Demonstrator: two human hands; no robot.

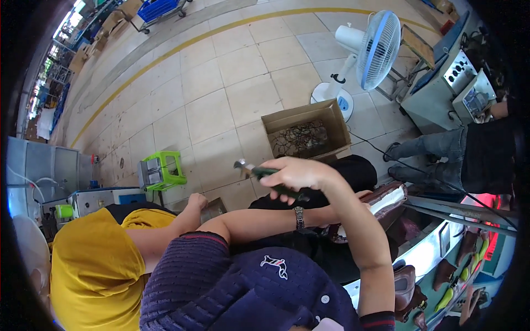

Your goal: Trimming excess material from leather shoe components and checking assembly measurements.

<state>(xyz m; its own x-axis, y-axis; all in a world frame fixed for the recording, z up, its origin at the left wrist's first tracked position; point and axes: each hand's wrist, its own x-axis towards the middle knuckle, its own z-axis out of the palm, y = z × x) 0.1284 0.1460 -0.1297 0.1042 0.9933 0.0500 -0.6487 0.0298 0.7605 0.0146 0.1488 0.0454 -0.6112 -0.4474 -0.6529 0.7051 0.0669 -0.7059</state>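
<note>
My right hand (295, 176) is raised over my lap, its fingers wrapped round the dark green handles of a pair of pliers (270, 173). The metal jaws of the pliers point left and touch nothing. My left arm, with a metal-band watch at the wrist, reaches across my lap under the right forearm. There my left hand (363, 194), mostly hidden by that forearm, grips a brown shoe (389, 199) with a white underside or lining; I cannot tell which. The shoe lies across my right thigh.
A cardboard box (306, 129) of dark, stringy scraps stands before my knees, beside a white fan (378, 49). A green stool (163, 170) is ahead left. A person in yellow (99, 265) sits close on my left. Brown shoes (404, 287) line a rack at right; a person in jeans (433, 151) stands beyond.
</note>
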